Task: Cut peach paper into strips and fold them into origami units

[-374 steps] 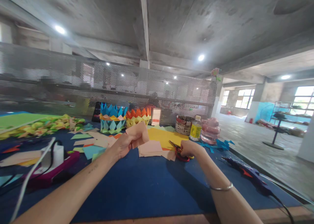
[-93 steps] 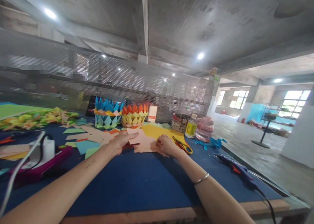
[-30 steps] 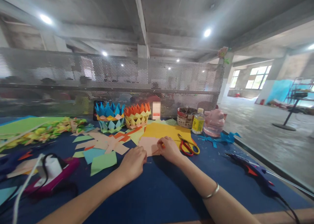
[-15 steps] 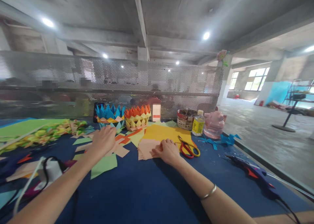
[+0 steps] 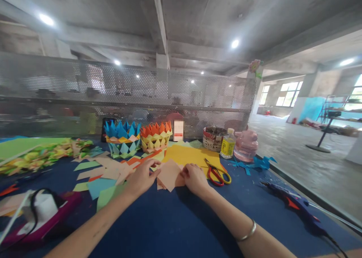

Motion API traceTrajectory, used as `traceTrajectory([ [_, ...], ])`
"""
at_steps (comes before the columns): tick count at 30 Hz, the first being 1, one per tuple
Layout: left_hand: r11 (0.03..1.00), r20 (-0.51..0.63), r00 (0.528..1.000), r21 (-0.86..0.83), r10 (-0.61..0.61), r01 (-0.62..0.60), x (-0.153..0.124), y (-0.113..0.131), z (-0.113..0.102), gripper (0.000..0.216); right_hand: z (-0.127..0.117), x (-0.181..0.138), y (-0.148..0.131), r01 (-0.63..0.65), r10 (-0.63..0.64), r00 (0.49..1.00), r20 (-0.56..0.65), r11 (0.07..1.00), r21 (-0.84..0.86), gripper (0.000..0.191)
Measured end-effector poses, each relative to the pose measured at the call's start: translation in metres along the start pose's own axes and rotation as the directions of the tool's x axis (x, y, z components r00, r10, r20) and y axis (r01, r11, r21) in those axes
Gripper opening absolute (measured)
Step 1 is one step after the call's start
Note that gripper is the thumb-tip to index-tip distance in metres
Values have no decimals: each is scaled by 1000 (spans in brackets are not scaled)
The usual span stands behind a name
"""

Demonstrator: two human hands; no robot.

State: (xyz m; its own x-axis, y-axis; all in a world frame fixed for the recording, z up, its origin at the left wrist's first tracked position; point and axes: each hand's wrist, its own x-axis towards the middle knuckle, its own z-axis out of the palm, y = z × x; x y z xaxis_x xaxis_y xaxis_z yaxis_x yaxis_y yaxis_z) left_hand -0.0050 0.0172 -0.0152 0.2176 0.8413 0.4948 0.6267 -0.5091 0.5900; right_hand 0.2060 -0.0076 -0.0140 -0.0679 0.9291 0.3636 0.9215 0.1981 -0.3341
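A peach paper square (image 5: 170,175) lies turned cornerwise on a small stack of like paper, over the edge of a yellow sheet (image 5: 183,152). My right hand (image 5: 195,179) has its fingers closed on the square's right corner. At the left corner is my left hand (image 5: 143,178), thumb and fingers curved with a gap between them; whether they touch the paper I cannot tell. Red-and-yellow-handled scissors (image 5: 217,173) rest just right of my right hand. Loose coloured paper pieces (image 5: 102,188) spread under and left of my left forearm.
Behind stand a blue-tipped paper basket (image 5: 123,139), an orange-tipped one (image 5: 156,136), a round woven basket (image 5: 214,138), a bottle (image 5: 227,144) and a pink container (image 5: 245,145). A glue gun (image 5: 295,203) lies right; a power strip (image 5: 48,216) sits left. A mesh screen (image 5: 135,84) borders the table.
My left hand has come right and nearer, from by the blue-tipped basket to the peach paper. The top square now sits cornerwise. My right hand stays at the stack; the view has shifted slightly.
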Motion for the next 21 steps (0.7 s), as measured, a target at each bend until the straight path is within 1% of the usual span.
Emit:
traceTrajectory([
  [2,993,-19,998,-104,-59,57,-1,-3,0,34,-3,-2,-2,23,-22,999,-25,998,57,9],
  [4,972,4,995,-212,-103,102,-1,-4,0,44,-5,-4,-5,64,-59,997,-49,991,116,10],
  [6,932,75,989,-330,-129,147,-2,-3,-1,48,-6,-6,-9,110,-101,993,-61,980,163,11],
  [9,865,197,972,-457,-128,206,-4,4,-3,46,-6,-10,-15,170,-161,985,-58,964,203,11],
  [10,854,237,963,-465,-132,232,-5,7,-4,43,-6,-11,-17,185,-178,983,-56,960,208,11],
  [11,854,262,958,-466,-117,232,-6,10,-5,39,-6,-13,-19,198,-190,980,-56,958,208,11],
  [14,864,252,960,-449,-123,228,-8,16,-8,30,-8,-15,-22,217,-212,976,-47,954,205,10],
  [18,869,232,961,-431,-152,242,-10,18,-9,28,-9,-14,-19,206,-196,978,-68,954,217,10],
  [21,830,285,948,-488,-141,270,-10,18,-7,30,-9,-11,-15,188,-169,981,-95,948,258,10],
])
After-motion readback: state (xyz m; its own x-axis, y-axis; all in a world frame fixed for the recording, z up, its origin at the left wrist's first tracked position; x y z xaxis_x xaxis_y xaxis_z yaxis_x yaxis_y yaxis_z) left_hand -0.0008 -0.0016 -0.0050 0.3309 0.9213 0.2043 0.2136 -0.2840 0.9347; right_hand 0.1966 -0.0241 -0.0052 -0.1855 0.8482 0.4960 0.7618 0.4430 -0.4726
